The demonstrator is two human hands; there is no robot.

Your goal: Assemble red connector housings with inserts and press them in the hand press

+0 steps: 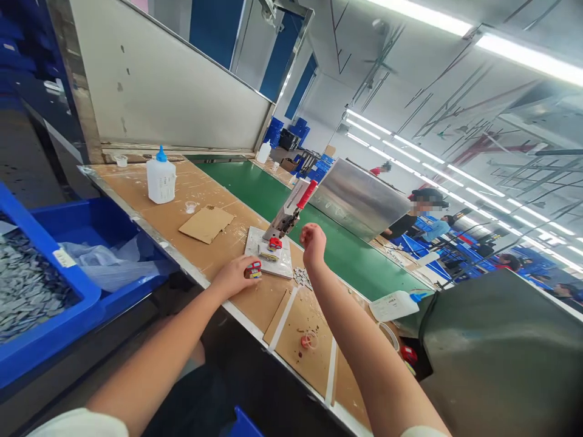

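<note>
My left hand is closed around a small red toy car with blue and yellow parts, just off the front corner of a white base plate. On that plate stands a toggle clamp with its red handle raised. A red toy piece sits under the clamp. My right hand is raised right of the clamp, apart from the handle, its fingers curled in; whether anything is inside them is hidden. Beside the plate lies a pile of small grey pieces.
A glue bottle and a cardboard piece are on the bench to the left. Another bottle lies tilted at right. A green conveyor belt runs behind. Blue bins stand at left. A small cup sits in front.
</note>
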